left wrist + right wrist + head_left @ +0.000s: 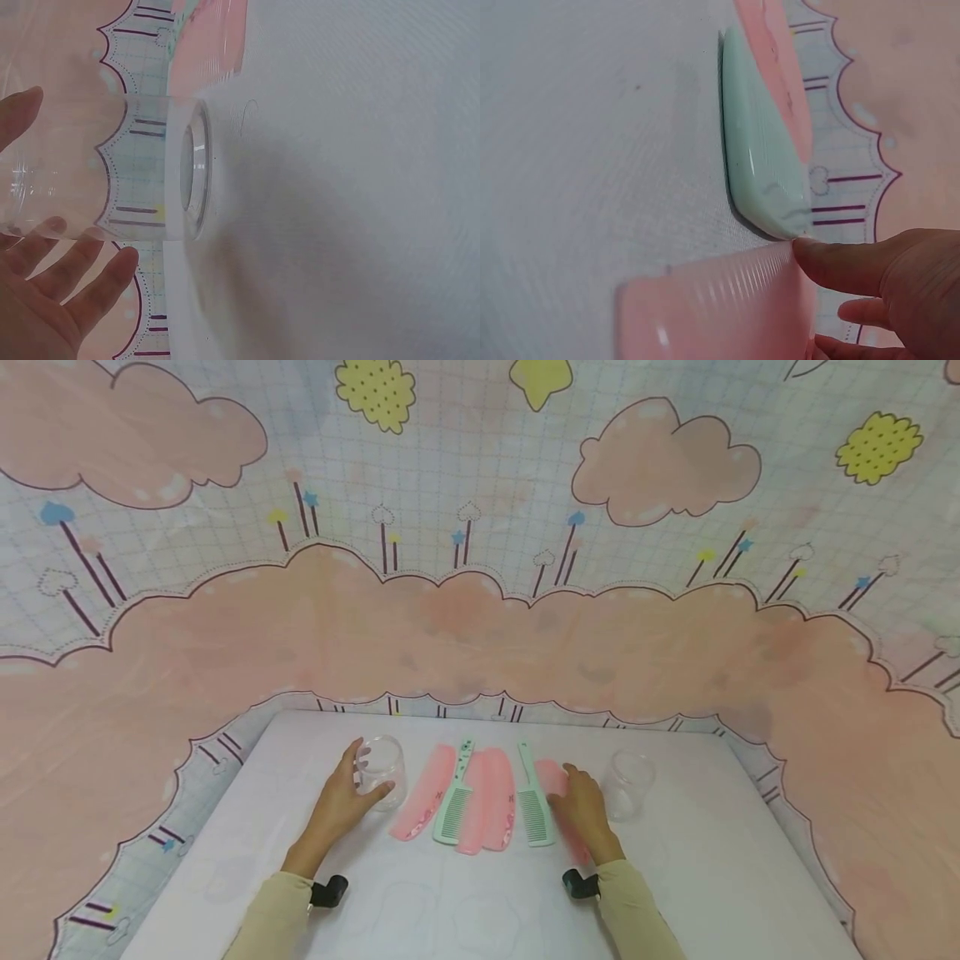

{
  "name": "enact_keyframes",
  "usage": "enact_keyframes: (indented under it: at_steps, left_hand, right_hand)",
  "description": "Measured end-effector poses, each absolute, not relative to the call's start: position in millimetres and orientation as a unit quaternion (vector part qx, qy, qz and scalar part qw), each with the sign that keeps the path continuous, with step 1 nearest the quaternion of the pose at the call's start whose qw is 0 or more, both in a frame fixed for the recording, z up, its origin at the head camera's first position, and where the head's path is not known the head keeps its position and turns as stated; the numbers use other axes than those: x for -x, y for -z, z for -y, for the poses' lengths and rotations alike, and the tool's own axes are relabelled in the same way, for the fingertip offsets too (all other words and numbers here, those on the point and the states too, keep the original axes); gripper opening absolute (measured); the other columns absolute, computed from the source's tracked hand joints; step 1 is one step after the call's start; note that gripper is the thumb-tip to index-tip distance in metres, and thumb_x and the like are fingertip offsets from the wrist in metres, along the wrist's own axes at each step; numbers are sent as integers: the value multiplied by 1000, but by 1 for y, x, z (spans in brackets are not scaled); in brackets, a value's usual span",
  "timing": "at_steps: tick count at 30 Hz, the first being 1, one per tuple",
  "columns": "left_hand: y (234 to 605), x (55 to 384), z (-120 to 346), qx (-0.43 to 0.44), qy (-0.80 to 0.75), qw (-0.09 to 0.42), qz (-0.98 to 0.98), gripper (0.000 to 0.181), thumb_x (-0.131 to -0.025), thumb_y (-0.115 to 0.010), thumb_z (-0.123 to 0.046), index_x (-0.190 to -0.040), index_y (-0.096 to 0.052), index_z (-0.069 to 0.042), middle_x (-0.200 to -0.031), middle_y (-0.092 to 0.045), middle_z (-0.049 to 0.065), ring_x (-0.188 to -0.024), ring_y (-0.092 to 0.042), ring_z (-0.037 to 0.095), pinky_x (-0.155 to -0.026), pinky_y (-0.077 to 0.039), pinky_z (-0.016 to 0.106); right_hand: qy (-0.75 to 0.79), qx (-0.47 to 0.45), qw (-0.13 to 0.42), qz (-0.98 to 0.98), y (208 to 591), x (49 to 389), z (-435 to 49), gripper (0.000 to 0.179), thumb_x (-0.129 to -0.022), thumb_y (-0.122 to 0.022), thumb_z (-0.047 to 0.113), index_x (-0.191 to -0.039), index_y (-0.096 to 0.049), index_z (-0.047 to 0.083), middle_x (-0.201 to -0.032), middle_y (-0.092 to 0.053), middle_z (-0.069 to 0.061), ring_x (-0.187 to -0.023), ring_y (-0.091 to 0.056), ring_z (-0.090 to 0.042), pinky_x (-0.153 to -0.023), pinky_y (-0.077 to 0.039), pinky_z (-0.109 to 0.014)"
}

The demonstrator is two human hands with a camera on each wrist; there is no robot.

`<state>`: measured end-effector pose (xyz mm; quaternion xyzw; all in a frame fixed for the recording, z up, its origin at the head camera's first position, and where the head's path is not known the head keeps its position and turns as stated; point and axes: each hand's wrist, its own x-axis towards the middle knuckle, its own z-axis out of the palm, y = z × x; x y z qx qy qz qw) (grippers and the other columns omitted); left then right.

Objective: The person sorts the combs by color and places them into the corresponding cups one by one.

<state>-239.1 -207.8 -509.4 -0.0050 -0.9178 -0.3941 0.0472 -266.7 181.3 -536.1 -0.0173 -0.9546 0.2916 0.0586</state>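
Note:
My left hand [341, 797] holds a clear jar [382, 768] around its side, thumb on one side and fingers on the other. The jar stands upright on the table, its round base [199, 172] showing in the left wrist view. At the right end of a row of combs, my right hand [585, 802] pinches a pink comb [551, 770] between thumb and fingers. In the right wrist view the thumb [840, 262] lies at the toothed edge of that comb [712, 319]. A green handled comb [761, 150] lies just left of it.
Between the hands lie more pink combs [423, 802] and another green handled comb [452, 818], some overlapping. A second clear jar [628, 785] stands right of my right hand. The white table [420, 918] meets a patterned cloth [480, 635] at its far edge.

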Motion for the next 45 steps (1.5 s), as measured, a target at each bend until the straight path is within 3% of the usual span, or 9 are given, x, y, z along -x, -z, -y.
enact_keyframes:
  at_steps: [12,25,33,37,45]
  left_hand:
    - [511,239,207,14,418,69,906,94,-86,-75,-36,-153,-19,-4,-151,-39,25,-134,-44,46,-103,-47,55]
    - [514,243,208,-7,459,33,888,95,-86,-76,-35,-154,-18,-3,-154,-34,22,-138,-39,45,-111,-41,54]
    - [514,241,207,-11,467,25,884,95,-85,-75,-38,-154,-19,-3,-154,-33,22,-137,-39,44,-111,-40,53]
    - [514,241,207,-7,470,31,882,94,-86,-75,-39,-154,-19,-4,-154,-34,21,-138,-39,43,-111,-40,53]
    - [515,241,208,-9,467,27,884,96,-85,-76,-39,-154,-19,-5,-154,-34,21,-137,-40,43,-110,-42,53]
  right_hand:
    - [-323,34,59,944,541,272,-186,70,-79,-81,17,-136,-49,-8,-117,-64,-29,-107,-64,-41,-93,-53,-51]
    - [-365,50,51,928,537,268,-190,44,-89,-68,15,-125,-59,-9,-106,-68,-26,-90,-64,-33,-83,-56,-48]
    - [-392,65,27,917,526,262,-191,36,-92,-65,17,-122,-59,-3,-91,-67,-17,-73,-60,-21,-61,-51,-29]
    - [-389,69,38,918,519,260,-192,37,-92,-64,18,-123,-57,0,-90,-66,-16,-71,-58,-21,-59,-48,-27]
    - [-394,59,71,914,503,254,-195,38,-92,-66,20,-124,-57,2,-92,-69,-18,-72,-62,-22,-60,-52,-29]
